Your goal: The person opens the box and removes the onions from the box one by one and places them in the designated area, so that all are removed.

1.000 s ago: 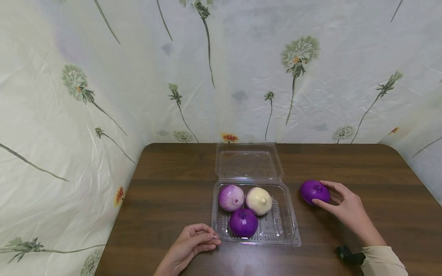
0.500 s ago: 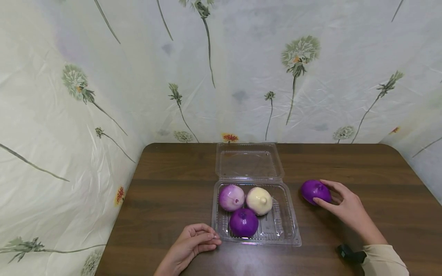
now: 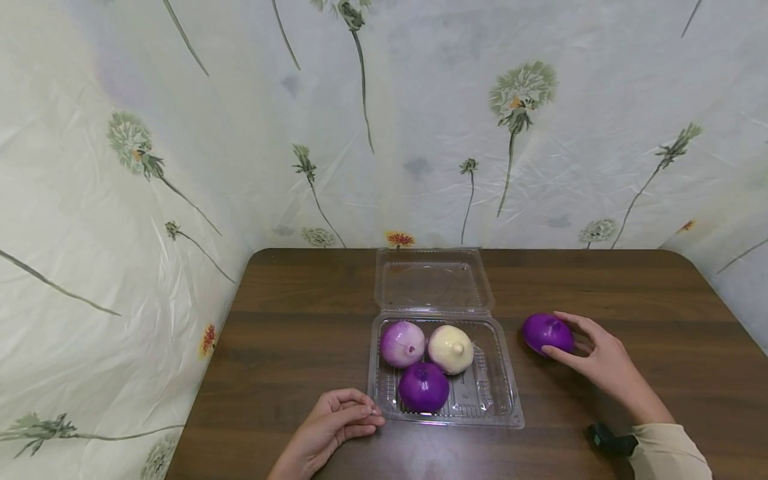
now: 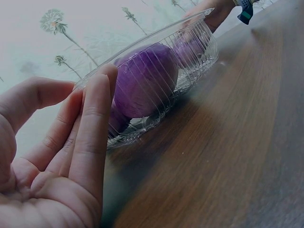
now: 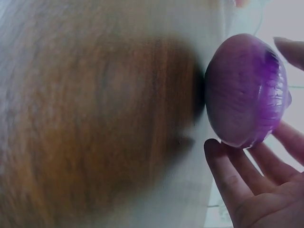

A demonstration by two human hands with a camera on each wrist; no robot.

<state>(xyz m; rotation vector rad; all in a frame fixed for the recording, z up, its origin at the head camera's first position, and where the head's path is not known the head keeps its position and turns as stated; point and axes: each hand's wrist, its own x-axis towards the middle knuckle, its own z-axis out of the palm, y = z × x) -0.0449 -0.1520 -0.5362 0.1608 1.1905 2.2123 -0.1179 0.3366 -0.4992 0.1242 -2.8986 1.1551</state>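
A clear plastic clamshell container (image 3: 501,400) lies with its lid folded back on the table. Inside it are a dark purple onion (image 3: 423,388), a pale purple onion (image 3: 402,345) and a whitish onion (image 3: 451,350). My left hand (image 3: 342,423) pinches the container's near left corner between thumb and fingertips, as the left wrist view shows close up. To the right of the container, another purple onion (image 3: 547,334) sits at the table surface. My right hand (image 3: 606,363) holds this onion from its right side, thumb on the near side and fingers around the far side.
The brown wooden table (image 3: 288,347) carries everything. Its back edge meets a wall covering (image 3: 420,133) printed with dandelions. The container's lid (image 3: 432,280) lies flat toward that edge. A dark band with a small device (image 3: 609,441) is on the right wrist by the sleeve.
Almost nothing differs. The right hand and its onion have shifted only very slightly; the left hand and container stay put.
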